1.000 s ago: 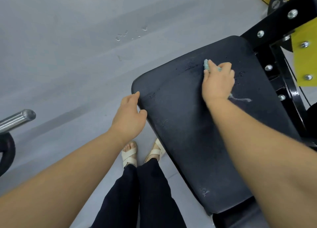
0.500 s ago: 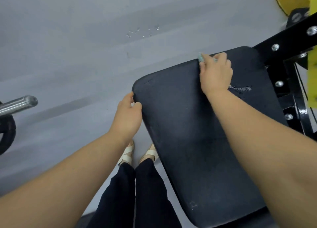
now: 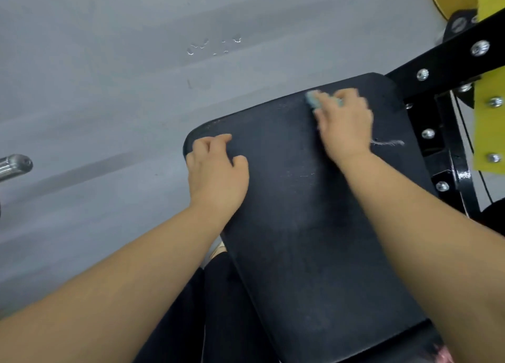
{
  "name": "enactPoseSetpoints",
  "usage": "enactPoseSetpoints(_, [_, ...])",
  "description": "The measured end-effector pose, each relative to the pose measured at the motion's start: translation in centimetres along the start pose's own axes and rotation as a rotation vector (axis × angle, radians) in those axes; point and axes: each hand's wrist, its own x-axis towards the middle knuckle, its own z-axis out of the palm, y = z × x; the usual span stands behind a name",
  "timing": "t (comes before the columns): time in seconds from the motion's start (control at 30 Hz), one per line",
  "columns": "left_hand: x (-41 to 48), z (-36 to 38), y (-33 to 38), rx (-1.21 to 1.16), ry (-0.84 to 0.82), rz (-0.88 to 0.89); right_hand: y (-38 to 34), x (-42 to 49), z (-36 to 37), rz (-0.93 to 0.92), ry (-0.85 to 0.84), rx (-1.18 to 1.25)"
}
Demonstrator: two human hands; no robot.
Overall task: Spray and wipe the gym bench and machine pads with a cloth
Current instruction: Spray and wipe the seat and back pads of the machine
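Observation:
A black padded bench pad point(image 3: 295, 226) fills the middle of the view, tilted away to the upper right. My right hand point(image 3: 343, 125) presses a small light-green cloth point(image 3: 314, 100) against the pad near its far edge; most of the cloth is hidden under my fingers and the hand is blurred. My left hand point(image 3: 216, 168) rests on the pad's left corner with fingers curled over the edge. A pale scuff point(image 3: 388, 143) marks the pad to the right of my right wrist.
A black steel frame with bolts point(image 3: 442, 65) and a yellow plate point(image 3: 489, 95) stand at the right. A chrome bar end point(image 3: 16, 166) pokes in at the left. The grey floor point(image 3: 109, 89) carries a few wet drops point(image 3: 213, 45). My dark trouser legs point(image 3: 207, 308) stand beside the pad.
My left hand has moved from beside the pad's edge up onto its left corner. My right hand with the cloth has slid a little along the far edge. The view has shifted slightly.

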Motion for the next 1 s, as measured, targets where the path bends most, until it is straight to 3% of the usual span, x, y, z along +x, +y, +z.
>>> enactPoseSetpoints(0.07, [0.3, 1.2, 1.2, 0.011, -0.061, 0.041, 1.4, -0.4, -0.4, 0.334, 0.014, 0.019])
enactPoseSetpoints(0.1, [0.4, 1.4, 1.5, 0.022, -0.075, 0.059, 0.4, -1.2, -0.2, 0.369, 0.005, 0.04])
enactPoseSetpoints(0.13, [0.5, 1.9, 2.1, 0.034, -0.088, 0.086, -0.5, -2.3, 0.1, 0.316, 0.005, 0.039])
enactPoseSetpoints(0.23, [0.6, 3.1, 3.1, 0.094, -0.096, 0.171, -3.2, -6.9, 0.4, -0.118, 0.024, 0.122])
enactPoseSetpoints(0.3, [0.7, 3.9, 3.4, 0.181, -0.133, 0.227, -1.2, -8.3, -0.1, -0.422, -0.059, 0.172])
enactPoseSetpoints(0.37, [0.6, 4.6, 3.4, 0.344, -0.195, 0.283, 2.8, -7.2, -0.8, -0.566, -0.094, 0.139])
enactPoseSetpoints(0.43, [0.5, 5.1, 3.1, 0.484, -0.242, 0.308, 7.1, -5.2, -0.9, -0.349, 0.04, 0.057])
enactPoseSetpoints(0.53, [0.2, 5.4, 3.0, 0.544, -0.253, 0.307, 10.4, -3.1, -1.5, 0.324, 0.078, 0.043])
enactPoseSetpoints(0.6, [0.3, 5.5, 3.3, 0.515, -0.223, 0.286, 7.8, -3.4, -1.2, 0.497, 0.06, -0.004])
enactPoseSetpoints(0.67, [0.3, 5.8, 3.9, 0.457, -0.175, 0.241, 3.0, -4.8, -0.5, 0.363, 0.053, 0.036])
enactPoseSetpoints(0.73, [0.3, 6.2, 4.7, 0.449, -0.131, 0.221, -1.0, -7.2, 0.1, 0.045, 0.054, 0.097])
enactPoseSetpoints(0.83, [1.0, 5.9, 5.2, 0.475, -0.108, 0.242, 1.2, -7.5, -0.5, -0.367, -0.055, 0.188])
enactPoseSetpoints(0.9, [1.6, 5.7, 5.5, 0.501, -0.119, 0.277, 5.6, -5.5, -1.1, -0.329, -0.004, 0.121])
enactPoseSetpoints(1.0, [2.3, 6.1, 6.3, 0.539, -0.168, 0.335, 11.6, -1.7, -1.3, 0.178, 0.086, 0.027])
